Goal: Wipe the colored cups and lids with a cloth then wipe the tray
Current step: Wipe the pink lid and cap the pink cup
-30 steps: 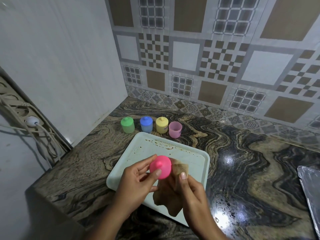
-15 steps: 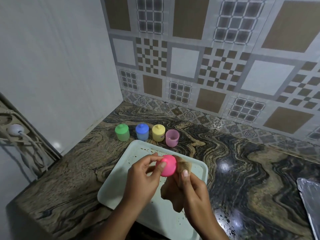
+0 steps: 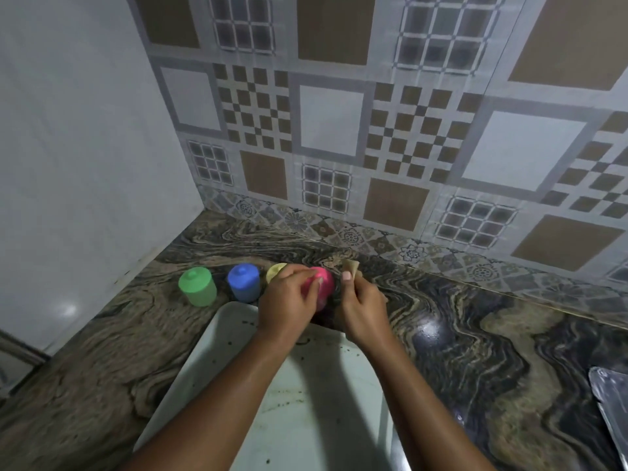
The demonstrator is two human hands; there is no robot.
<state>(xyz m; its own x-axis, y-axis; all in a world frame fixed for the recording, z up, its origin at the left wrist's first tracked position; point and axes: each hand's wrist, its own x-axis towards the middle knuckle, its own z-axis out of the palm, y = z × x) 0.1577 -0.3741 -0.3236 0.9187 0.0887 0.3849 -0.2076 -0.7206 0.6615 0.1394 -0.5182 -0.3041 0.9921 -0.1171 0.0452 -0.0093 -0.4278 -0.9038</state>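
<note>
The soiled tray (image 3: pixel 217 351) lies nearest, not yet wiped. Beyond it the left hand (image 3: pixel 289 304) grips the pink lid (image 3: pixel 321 283) just beside the yellow cup (image 3: pixel 276 271), and the right hand (image 3: pixel 363 307) pinches the brown cloth (image 3: pixel 350 266). I think the lid should go down level and gently.

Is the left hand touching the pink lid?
Touching. The head view shows the left hand with its fingertips pressed on the side of the pink lid, no gap between them.
</note>
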